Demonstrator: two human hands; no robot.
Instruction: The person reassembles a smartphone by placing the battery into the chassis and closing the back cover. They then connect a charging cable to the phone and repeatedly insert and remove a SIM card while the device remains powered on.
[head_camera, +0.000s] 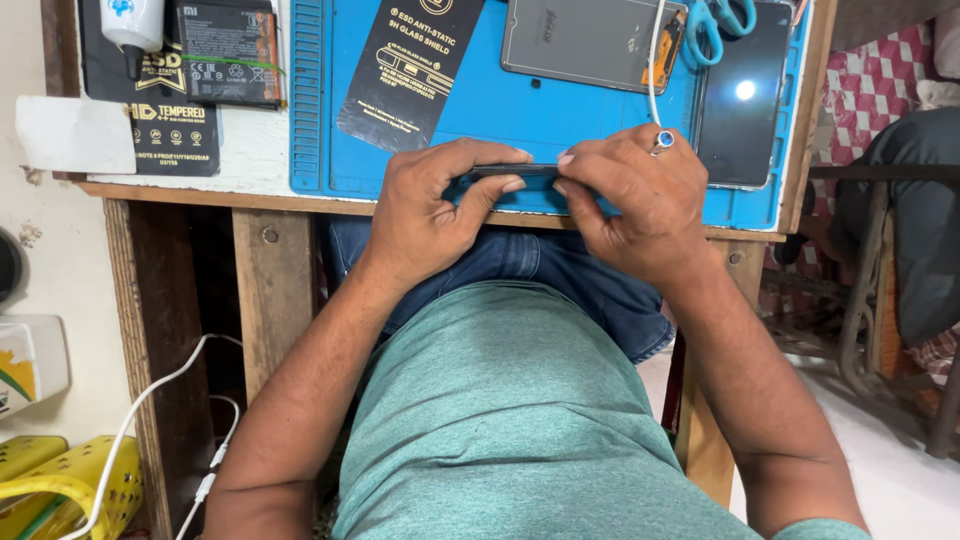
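Observation:
A thin dark phone (528, 172) is held edge-on over the near edge of a blue work mat (520, 110). My left hand (430, 205) grips its left end, thumb along the lower side. My right hand (635, 195), with a blue-stoned ring, grips its right end, fingertips pressed on the phone's edge. Most of the phone is hidden by my fingers.
On the mat lie a black screen-protector packet (410, 65), a grey phone back (590, 40), blue scissors (715, 25) and a dark glass panel (745, 95). A phone battery (228, 52) and white bottle (130, 25) sit left. White cables (170, 390) hang under the wooden table (270, 290); a yellow basket (70, 490) stands below.

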